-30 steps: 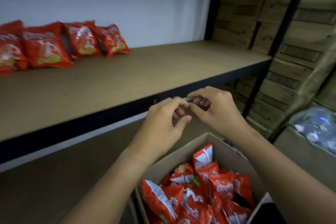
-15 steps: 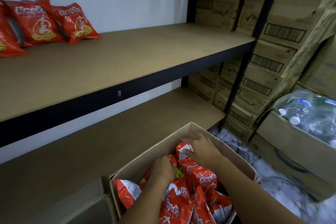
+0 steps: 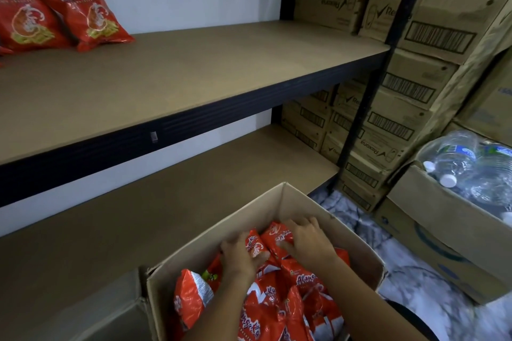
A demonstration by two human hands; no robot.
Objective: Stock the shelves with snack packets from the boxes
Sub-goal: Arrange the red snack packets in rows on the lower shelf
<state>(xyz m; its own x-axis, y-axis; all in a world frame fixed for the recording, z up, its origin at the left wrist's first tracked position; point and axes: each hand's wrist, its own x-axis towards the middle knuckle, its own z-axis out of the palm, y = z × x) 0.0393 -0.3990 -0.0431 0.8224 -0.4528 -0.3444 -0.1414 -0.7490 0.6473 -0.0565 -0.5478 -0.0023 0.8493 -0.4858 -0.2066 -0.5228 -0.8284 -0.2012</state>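
1. Red snack packets (image 3: 277,302) fill the open cardboard box (image 3: 357,246) below the lower shelf (image 3: 166,202).
2. Left hand (image 3: 239,256) and right hand (image 3: 309,241) each grasp a top packet.
3. Two packets (image 3: 91,16) lean on the upper shelf (image 3: 207,69).

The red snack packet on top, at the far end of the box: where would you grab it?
Probably by its upper end, from above. That packet lies on the heap in the open-topped box; the right hand already rests on it, the left hand on its neighbour.
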